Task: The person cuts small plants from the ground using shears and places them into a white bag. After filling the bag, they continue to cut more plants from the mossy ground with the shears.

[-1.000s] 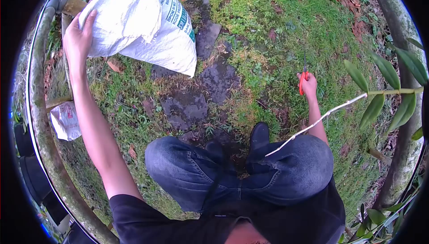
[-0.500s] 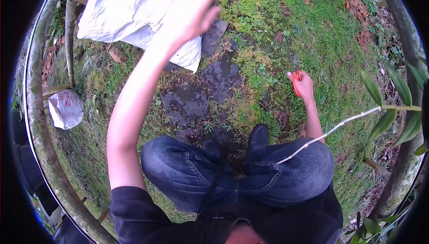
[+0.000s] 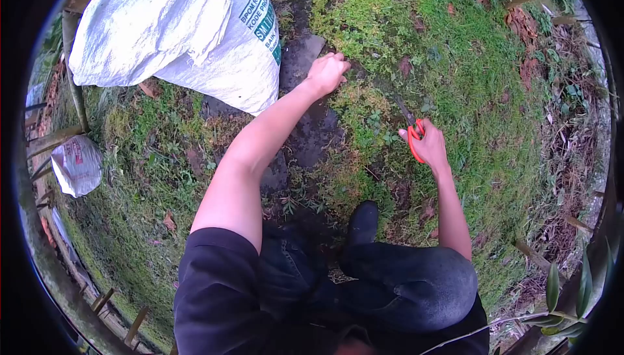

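Note:
My left hand is at the edge of a dark paving stone, by the moss and low weeds. Its fingers are curled together, and whatever they hold is too small to make out. My right hand grips scissors with red-orange handles over the grass. Their dark blades point up and left, toward the mossy ground between my hands. A large white woven sack with green print stands at the upper left, beside my left forearm.
A smaller white bag lies at the far left near wooden posts. My bent knees and a dark boot are below my hands. A leafy branch reaches in at the lower right. Wooden rails curve along both sides.
My left hand has come down and right from in front of the sack to the ground. My right hand with the scissors has shifted slightly left and down. The view has moved too.

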`<state>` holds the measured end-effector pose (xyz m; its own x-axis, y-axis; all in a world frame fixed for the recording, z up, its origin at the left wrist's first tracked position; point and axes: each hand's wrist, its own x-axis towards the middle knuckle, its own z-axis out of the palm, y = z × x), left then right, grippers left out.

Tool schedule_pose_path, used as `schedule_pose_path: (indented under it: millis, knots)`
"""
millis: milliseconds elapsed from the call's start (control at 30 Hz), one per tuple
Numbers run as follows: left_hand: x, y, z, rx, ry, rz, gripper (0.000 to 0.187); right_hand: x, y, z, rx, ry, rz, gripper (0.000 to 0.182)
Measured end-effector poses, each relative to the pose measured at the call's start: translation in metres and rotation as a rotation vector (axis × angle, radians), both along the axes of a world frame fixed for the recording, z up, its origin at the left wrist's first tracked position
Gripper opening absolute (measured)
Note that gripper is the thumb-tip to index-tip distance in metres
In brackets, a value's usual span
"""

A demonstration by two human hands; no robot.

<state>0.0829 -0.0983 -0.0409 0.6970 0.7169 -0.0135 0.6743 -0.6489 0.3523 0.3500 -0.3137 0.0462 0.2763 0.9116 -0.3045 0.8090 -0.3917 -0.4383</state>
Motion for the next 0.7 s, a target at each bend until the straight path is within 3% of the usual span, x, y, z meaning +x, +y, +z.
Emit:
schedule_pose_path:
  millis: [67,267,500,700]
  knots:
    - [-0.003,0.004,-0.011,0.024,-0.095,0.011,0.017,-0.001,0.001,-0.006,-0.008,0.01,0.004,0.061]
    - [-0.001,0.019,-0.017,-0.084,-0.137,0.08,0.007,-0.022,0.037,-0.007,-0.018,0.023,0.073,0.06]
    - [0.003,0.033,-0.017,-0.221,-0.122,0.172,0.007,-0.042,0.09,-0.032,0.141,-0.233,0.265,0.06]
    - [0.002,0.037,-0.015,-0.133,-0.09,0.095,0.011,-0.049,0.089,-0.039,0.107,-0.205,0.239,0.057]
